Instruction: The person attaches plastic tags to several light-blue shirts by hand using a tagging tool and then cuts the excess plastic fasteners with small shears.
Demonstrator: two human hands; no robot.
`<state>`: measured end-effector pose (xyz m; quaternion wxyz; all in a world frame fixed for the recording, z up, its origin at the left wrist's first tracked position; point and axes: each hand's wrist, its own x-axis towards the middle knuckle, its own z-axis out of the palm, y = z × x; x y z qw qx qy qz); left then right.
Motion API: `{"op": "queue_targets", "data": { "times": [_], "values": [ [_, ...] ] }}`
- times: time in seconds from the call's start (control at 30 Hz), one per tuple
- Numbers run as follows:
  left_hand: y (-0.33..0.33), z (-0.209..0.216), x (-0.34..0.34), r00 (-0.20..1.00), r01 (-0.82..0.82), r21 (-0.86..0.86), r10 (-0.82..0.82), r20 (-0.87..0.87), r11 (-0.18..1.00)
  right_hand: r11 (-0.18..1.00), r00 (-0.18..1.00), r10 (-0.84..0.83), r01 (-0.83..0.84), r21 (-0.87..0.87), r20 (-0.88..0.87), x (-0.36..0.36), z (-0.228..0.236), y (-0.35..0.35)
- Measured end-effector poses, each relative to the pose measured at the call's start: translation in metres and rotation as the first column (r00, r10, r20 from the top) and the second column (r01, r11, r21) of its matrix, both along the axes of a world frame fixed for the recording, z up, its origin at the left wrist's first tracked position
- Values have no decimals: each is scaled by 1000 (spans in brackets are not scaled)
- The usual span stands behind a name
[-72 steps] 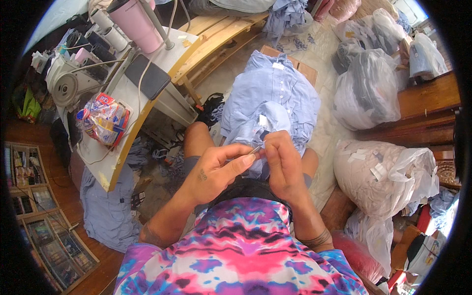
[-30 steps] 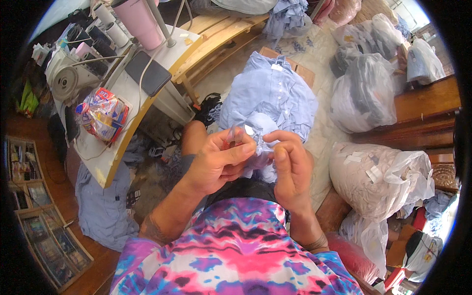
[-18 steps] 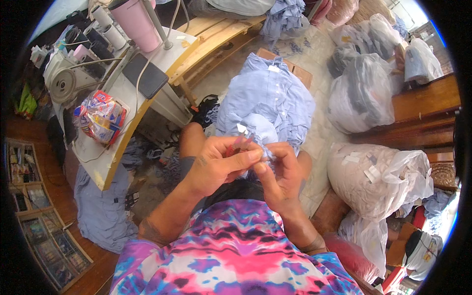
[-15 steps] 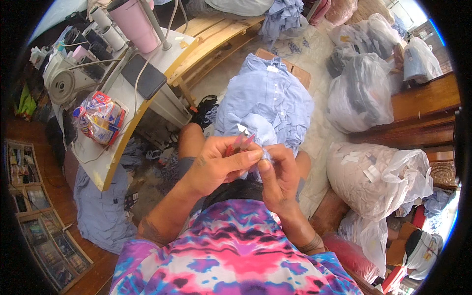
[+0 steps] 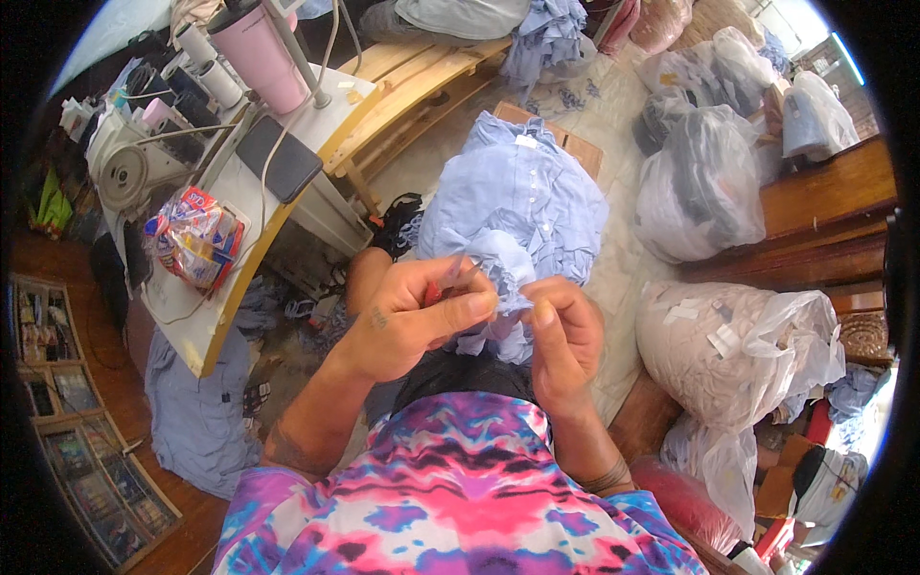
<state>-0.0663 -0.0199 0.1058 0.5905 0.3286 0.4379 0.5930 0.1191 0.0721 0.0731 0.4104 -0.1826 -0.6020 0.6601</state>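
A light blue button-up shirt (image 5: pixel 565 216) is spread out in front of me, its collar at the far end. Part of its cloth is bunched up between my hands. Small red thread snips (image 5: pixel 437 289) sit in the closed fingers of my left hand (image 5: pixel 398 311), blades pointing up and away. The thumb of that hand also presses at the raised cloth. Pinched between thumb and forefinger of my right hand (image 5: pixel 565 340) is a frayed edge of the same shirt. The fingers of both hands partly hide the cloth there.
On the left, a white sewing table (image 5: pixel 216 331) bears a phone (image 5: pixel 280 153), a pink tumbler (image 5: pixel 259 62) and a colourful snack bag (image 5: pixel 195 240). A wooden bench (image 5: pixel 422 57) stands beyond. Stuffed plastic bags (image 5: pixel 704 187) line the right. Blue cloth (image 5: pixel 201 412) hangs at lower left.
My hands have moved apart, the right one going right, so the cloth between them shows more. The snips have tilted and their blades are less visible.
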Motion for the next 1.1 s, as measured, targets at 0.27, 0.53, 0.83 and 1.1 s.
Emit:
{"op": "queue_targets", "data": {
  "times": [0.27,0.53,0.83,1.1],
  "values": [
    [-2,5,-4,992,-33,7,33,-126,999,980,999,45,-41,-193,16,3,6,-5],
    [9,9,2,990,137,54,-139,22,989,915,983,-97,27,401,155,0,-11,-3],
    [13,-11,1,982,148,-11,-145,125,989,957,959,-188,129,261,214,10,-14,-9],
    [10,-24,22,998,54,15,-54,12,998,969,996,-56,72,-236,76,21,-9,-2]
  ]
}}
